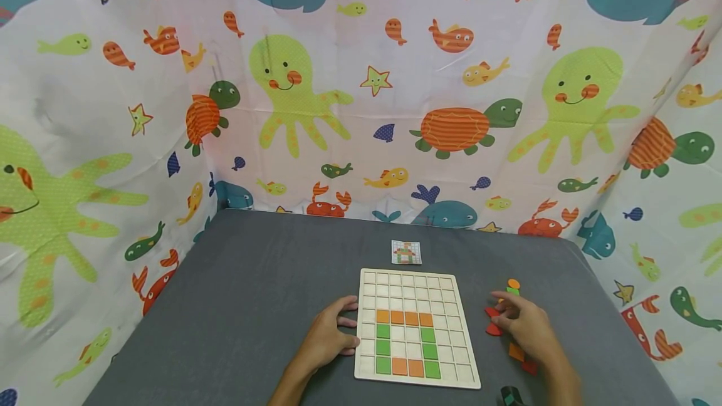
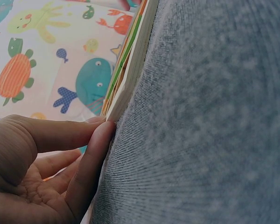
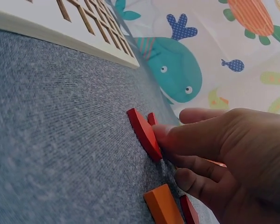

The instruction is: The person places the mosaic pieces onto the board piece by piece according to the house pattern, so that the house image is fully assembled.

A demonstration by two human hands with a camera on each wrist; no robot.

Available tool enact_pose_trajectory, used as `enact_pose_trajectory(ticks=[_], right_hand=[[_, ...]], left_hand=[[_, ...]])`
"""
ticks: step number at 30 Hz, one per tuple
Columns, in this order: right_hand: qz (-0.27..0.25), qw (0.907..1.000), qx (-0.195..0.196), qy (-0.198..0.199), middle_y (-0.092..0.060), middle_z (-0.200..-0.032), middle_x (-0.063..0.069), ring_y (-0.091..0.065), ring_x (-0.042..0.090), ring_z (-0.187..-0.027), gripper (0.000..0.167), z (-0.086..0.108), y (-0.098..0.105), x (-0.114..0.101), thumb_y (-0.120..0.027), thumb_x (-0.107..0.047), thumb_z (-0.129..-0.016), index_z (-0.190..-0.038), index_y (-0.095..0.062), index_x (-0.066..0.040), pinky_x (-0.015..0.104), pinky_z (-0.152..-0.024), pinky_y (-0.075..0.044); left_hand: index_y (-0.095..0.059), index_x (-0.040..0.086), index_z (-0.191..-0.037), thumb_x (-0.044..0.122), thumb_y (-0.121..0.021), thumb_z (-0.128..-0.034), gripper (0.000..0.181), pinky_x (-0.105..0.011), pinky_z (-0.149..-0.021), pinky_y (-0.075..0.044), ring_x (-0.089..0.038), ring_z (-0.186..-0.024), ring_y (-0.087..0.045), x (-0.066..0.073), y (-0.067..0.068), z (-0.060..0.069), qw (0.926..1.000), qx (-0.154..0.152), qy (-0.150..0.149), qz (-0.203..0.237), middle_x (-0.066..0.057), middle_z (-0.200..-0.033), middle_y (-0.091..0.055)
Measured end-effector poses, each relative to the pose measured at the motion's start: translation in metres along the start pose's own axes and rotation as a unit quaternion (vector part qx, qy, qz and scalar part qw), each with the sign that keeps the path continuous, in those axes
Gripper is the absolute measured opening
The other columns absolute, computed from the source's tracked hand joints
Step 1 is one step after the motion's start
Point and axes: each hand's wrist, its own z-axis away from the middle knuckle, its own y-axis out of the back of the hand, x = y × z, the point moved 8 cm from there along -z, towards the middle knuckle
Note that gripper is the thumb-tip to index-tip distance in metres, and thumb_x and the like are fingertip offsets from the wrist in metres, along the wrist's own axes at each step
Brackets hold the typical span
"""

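Pinching the board point(image 1: 454, 338) by its left edge, the left hand point(image 1: 324, 337) lay left of the tiles point(image 1: 430, 351). Beyond the board, the card point(image 1: 406, 253) bore a printed coloured grid. The right hand point(image 1: 528, 326) touched a red piece point(image 3: 143, 134) right of the board; whether it pinched that piece could not be told. In the head view, this hand obstructed part of the loose pieces point(image 1: 516, 351).

I look in on a screened-off tabletop space: cloth point(image 1: 361, 36) printed with sea animals surrounds a grey fabric-topped table point(image 1: 271, 268) on three sides. Which room, I cannot tell.
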Motion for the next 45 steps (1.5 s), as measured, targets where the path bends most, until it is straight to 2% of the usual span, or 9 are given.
enact_pose_trajectory(ticks=[4, 8, 11, 23, 30, 37, 45], right_hand=[[0.004, 1.0000, 0.004, -0.002, -0.072, -0.108, 0.009, -0.067, 0.019, -0.089, 0.056, 0.000, 0.002, 0.001, -0.086, -0.006, -0.087, -0.139, -0.065, -0.002, 0.028, -0.071, -0.054], [0.010, 0.9999, 0.004, -0.008, -0.075, -0.114, 0.012, -0.068, 0.024, -0.097, 0.056, -0.001, 0.001, 0.002, -0.086, -0.007, -0.087, -0.139, -0.066, -0.004, 0.041, -0.081, -0.060], [0.010, 0.9999, -0.003, -0.011, -0.076, -0.115, 0.011, -0.068, 0.025, -0.100, 0.055, -0.001, -0.001, 0.002, -0.085, -0.006, -0.088, -0.140, -0.067, -0.005, 0.047, -0.086, -0.059], [0.006, 1.0000, -0.002, 0.000, -0.077, -0.116, 0.011, -0.068, 0.015, -0.087, 0.059, -0.001, -0.005, 0.000, -0.085, -0.004, -0.087, -0.143, -0.065, -0.005, 0.030, -0.075, -0.054], [0.012, 0.9999, 0.006, 0.002, -0.078, -0.110, 0.010, -0.068, 0.015, -0.082, 0.060, -0.002, -0.005, -0.002, -0.086, -0.004, -0.086, -0.142, -0.064, -0.003, 0.033, -0.075, -0.054], [0.011, 0.9999, 0.010, 0.006, -0.077, -0.107, 0.006, -0.066, 0.013, -0.083, 0.064, -0.002, -0.005, -0.005, -0.086, -0.008, -0.087, -0.146, -0.061, -0.005, 0.031, -0.074, -0.051], [-0.016, 0.9996, 0.004, 0.021, -0.078, -0.109, 0.005, -0.066, 0.013, -0.086, 0.067, -0.002, -0.010, -0.015, -0.087, -0.013, -0.088, -0.148, -0.058, -0.005, 0.026, -0.071, -0.051]], left_hand=[[-0.053, 0.002, -0.152, -0.019, -0.081, -0.0742, 0.085, -0.041, -0.059, -0.065, -0.031, -0.112, -0.067, 0.000, 0.000, 0.000, 1.0000, -0.001, -0.001, 0.002, -0.020, -0.147, -0.058], [-0.053, 0.001, -0.152, -0.020, -0.080, -0.0744, 0.085, -0.042, -0.059, -0.065, -0.032, -0.112, -0.067, 0.000, 0.000, 0.000, 1.0000, -0.002, -0.005, 0.005, -0.020, -0.147, -0.058], [-0.053, 0.002, -0.152, -0.019, -0.080, -0.0748, 0.085, -0.042, -0.059, -0.065, -0.032, -0.112, -0.067, 0.000, 0.000, 0.000, 1.0000, -0.003, -0.005, 0.007, -0.020, -0.148, -0.058], [-0.053, 0.001, -0.152, -0.019, -0.080, -0.0752, 0.084, -0.041, -0.059, -0.065, -0.031, -0.111, -0.067, 0.000, 0.000, 0.000, 0.9999, -0.005, -0.006, 0.007, -0.021, -0.147, -0.058], [-0.053, 0.001, -0.152, -0.018, -0.080, -0.0755, 0.084, -0.041, -0.059, -0.065, -0.031, -0.111, -0.067, 0.000, 0.000, 0.000, 1.0000, -0.004, -0.006, 0.004, -0.021, -0.147, -0.058], [-0.053, 0.003, -0.153, -0.018, -0.080, -0.0764, 0.084, -0.040, -0.060, -0.065, -0.032, -0.112, -0.066, 0.000, -0.001, 0.001, 1.0000, -0.006, -0.001, 0.003, -0.020, -0.148, -0.058], [-0.053, 0.004, -0.152, -0.017, -0.079, -0.0774, 0.082, -0.036, -0.061, -0.065, -0.029, -0.113, -0.066, -0.001, -0.001, 0.000, 0.9999, -0.008, 0.007, -0.007, -0.019, -0.148, -0.058]])
